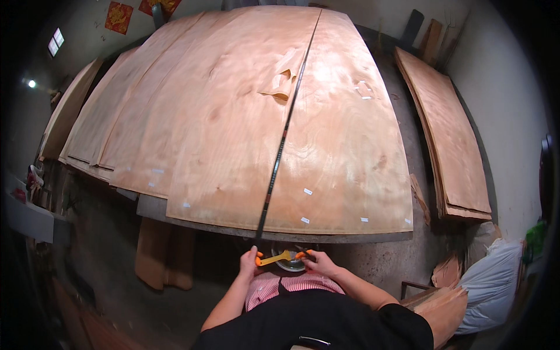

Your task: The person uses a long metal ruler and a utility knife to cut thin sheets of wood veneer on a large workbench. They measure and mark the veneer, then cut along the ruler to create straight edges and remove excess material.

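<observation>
From my remote seat, the biggest thing is the worktop, covered by broad veneer sheets that overlap across it, and I place everything else relative to it. A long dark straightedge lies on the sheets, its long axis running from the near edge straight away to the far end, along the seam between two sheets. A further stack of sheets leans to the worktop's right. Just below the near edge, at the straightedge's near end, sits an orange-and-yellow tool. Both hands are on it: the left hand closed around its left end, the right hand gripping its right end, each about equally near. Both forearms rise from below, elbows bent, converging toward the worktop's edge.
</observation>
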Demonstrator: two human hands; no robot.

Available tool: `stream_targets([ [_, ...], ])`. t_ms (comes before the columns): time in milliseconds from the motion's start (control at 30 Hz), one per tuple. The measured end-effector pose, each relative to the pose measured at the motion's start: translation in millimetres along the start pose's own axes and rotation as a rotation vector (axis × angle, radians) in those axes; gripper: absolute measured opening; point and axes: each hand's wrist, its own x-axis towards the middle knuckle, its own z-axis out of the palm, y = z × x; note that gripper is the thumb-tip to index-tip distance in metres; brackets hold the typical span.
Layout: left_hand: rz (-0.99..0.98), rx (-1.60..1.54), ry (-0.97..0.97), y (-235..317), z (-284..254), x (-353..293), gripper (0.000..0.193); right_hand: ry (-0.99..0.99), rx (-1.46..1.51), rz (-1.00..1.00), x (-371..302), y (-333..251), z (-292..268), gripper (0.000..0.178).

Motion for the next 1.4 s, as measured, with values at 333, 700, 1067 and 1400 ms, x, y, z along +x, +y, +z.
stream_targets([
  [333, 0.254, 0.367, 0.167, 45.5, -82.9, 46.3, 0.047, 0.245, 0.048, 0.011, 20.3, -8.2, 46.4, 0.019],
  [700, 0.177, 0.133, 0.112, 101.3, -204.6, 24.8, 0.043, 0.142, 0.065, -0.019, 56.0, -38.4, 100.2, 0.019],
  [1067, 0.384, 0.536, 0.659, 98.0, -364.5, -2.7, 0.043, 0.090, -0.092, 0.073, 65.9, -44.2, 110.3, 0.018],
  [1400, 0.272, 0.207, 0.536, 26.4, -320.5, -25.0, 0.034, 0.092, -0.082, 0.015, 88.4, -32.1, 123.9, 0.017],
])
